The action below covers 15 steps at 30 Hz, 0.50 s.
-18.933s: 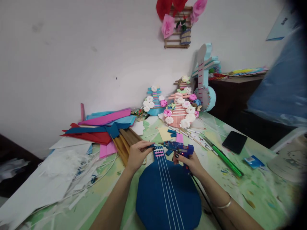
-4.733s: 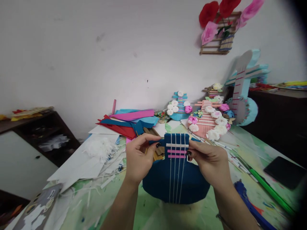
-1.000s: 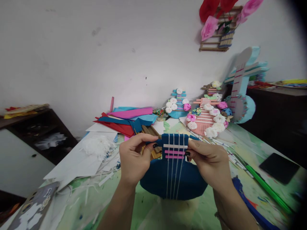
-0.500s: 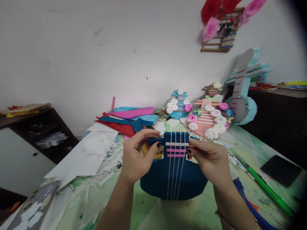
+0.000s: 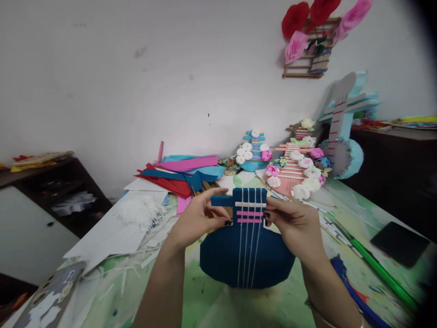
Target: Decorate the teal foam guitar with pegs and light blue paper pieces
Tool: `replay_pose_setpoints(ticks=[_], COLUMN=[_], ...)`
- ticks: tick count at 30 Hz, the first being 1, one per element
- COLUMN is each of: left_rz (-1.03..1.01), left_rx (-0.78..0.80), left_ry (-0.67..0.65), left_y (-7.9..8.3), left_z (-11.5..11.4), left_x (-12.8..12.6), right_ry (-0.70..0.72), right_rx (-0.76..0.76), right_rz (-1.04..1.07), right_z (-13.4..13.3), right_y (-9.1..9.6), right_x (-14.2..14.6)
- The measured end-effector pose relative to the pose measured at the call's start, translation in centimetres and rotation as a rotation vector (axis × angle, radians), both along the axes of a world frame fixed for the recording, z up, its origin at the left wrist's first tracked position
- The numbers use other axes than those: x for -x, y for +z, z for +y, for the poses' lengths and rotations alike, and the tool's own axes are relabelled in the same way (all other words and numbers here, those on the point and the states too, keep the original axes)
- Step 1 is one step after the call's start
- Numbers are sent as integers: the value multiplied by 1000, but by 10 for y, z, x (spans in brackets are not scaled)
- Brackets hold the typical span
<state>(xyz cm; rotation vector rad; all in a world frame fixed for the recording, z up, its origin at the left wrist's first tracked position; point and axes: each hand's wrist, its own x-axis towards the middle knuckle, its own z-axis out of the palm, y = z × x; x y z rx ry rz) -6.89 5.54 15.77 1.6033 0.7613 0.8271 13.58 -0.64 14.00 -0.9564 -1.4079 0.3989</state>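
Peg (image 5: 221, 201) now unpinched by loosened left grip (image 5: 199, 219), right grip (image 5: 297, 224) seemingly fast on blue lute neck (image 5: 249, 226).

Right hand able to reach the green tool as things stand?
Probably yes, once the right hand releases the blue instrument; the green tool lies uncovered on that side, only thin white sticks between.

Tabletop (image 5: 246, 310) free nearside of blue instrument (image 5: 225, 258); paper scraps (image 5: 141, 211) crowd left, green tool (image 5: 380, 271) (black slab (image 5: 399, 243) beyond) right.

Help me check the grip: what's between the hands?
Between the left hand and right hand, the head view shows the stringed neck of a dark-blue craft lute and its flat left peg.
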Motion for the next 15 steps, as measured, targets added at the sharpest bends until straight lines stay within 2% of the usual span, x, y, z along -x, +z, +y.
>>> replay_pose_setpoints(ticks=[4,9,11,14,15], left_rz=[-2,56,124,344,389], left_rx=[-9,-89,-155,-258,-268], left_ry=[-8,254,434,843,927], left_y=[-8,-15,-19,-23,-23], left_z=[12,31,40,52,54], left_x=[-1,18,32,54,59], right_ry=[8,33,38,20,16], right_rx=[46,83,90,86,93], right_rz=[59,127,135,151,152], right_z=[1,4,6,9,10], right_y=[1,1,-1,-2,-1], right_x=[-1,-2,-3,-3,-3])
